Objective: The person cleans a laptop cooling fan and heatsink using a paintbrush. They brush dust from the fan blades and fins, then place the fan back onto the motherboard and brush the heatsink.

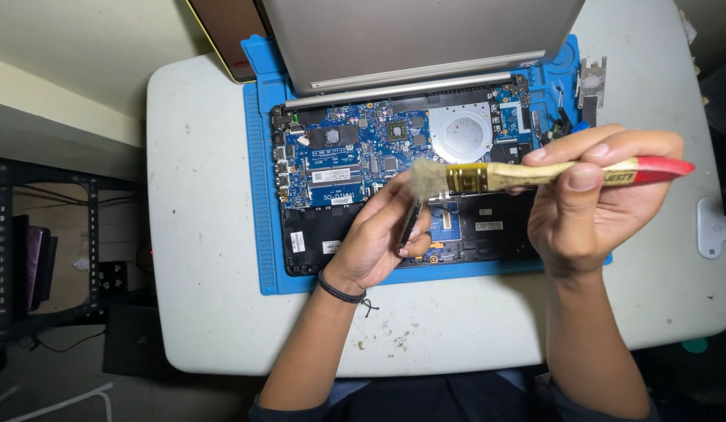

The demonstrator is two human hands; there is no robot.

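Your right hand (593, 199) is closed around a brush (535, 173) whose long axis runs sideways, red handle end outward and bristles pointing inward to touch the fingertips of your left hand (378, 238). That hand pinches a thin dark strip (410, 223) held nearly upright just under the bristles, so the left hand is the nearer one to it. Beyond both hands lies an opened laptop (394, 148) on a blue mat (257, 195) on the bench (199, 312), with small white rectangular labels on its blue board and dark lower half.
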